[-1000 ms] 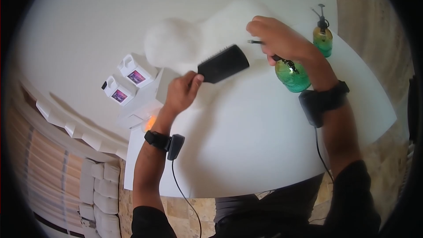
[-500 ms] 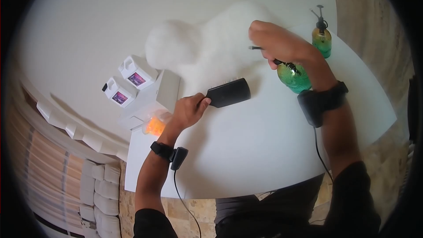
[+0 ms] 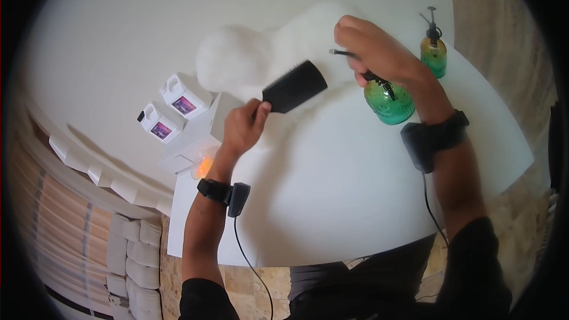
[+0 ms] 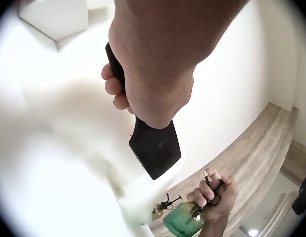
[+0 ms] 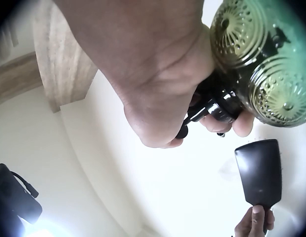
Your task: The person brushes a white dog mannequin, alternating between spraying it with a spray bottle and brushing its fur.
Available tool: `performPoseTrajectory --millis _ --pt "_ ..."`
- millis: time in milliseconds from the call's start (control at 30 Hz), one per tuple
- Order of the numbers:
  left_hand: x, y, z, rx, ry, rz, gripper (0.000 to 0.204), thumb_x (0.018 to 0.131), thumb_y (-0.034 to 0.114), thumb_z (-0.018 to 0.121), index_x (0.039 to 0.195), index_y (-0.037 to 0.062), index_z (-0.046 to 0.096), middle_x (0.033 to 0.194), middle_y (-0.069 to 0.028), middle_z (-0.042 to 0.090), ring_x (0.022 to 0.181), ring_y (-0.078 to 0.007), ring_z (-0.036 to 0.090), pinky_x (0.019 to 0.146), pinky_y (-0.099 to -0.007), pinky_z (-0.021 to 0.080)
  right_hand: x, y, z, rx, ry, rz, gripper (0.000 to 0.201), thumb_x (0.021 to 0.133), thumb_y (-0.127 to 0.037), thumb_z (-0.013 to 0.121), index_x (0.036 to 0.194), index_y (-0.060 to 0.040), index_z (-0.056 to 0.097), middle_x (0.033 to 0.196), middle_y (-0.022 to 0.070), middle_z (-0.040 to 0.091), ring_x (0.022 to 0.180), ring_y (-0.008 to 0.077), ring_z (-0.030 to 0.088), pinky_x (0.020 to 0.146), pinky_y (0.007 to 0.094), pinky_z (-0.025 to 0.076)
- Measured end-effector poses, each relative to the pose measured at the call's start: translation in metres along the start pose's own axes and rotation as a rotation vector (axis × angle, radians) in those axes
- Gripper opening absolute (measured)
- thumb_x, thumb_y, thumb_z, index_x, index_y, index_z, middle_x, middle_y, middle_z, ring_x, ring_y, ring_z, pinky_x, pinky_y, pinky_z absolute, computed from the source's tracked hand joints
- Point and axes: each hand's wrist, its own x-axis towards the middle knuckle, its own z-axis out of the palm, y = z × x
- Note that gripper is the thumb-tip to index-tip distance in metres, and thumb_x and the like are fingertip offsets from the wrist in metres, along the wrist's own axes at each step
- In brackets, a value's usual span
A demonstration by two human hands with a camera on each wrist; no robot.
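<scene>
Brush (image 3: pixel 295 87) in left, spray bottle (image 3: pixel 388 102) in right, hands (image 3: pixel 243 125) (image 3: pixel 379 53) clamped; bottle's rings (image 5: pixel 287 93) distinct only from right wrist.

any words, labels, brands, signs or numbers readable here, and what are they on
No text can be read.
White jug with the black cap: printed label, lettering too small and blurred.
Other white jug: similar colored label, also unreadable.
Held spray bottle: molded pattern, no lettering seen.
Hairbrush: faint mark on its back, too small to tell.

Head view facing down, 2 close wrist views, both showing brush (image 4: pixel 157 150)
</scene>
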Motion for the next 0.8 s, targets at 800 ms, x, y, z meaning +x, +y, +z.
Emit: performPoseTrajectory --millis 800 --pt "-0.008 -0.031 0.004 -0.271 0.061 -0.139 0.049 0.105 0.041 0.055 0.080 -0.0008 0.064 0.061 -0.0080 0.059 0.057 -0.0170 0.054 0.058 -0.0333 0.045 -0.002 -0.005 0.020 -0.086 -0.005 0.109 0.054 0.098 -0.057 0.054 0.097 -0.0031 0.050 0.067 0.0039 0.048 0.048 0.0134 0.049 0.047 0.0291 0.042"
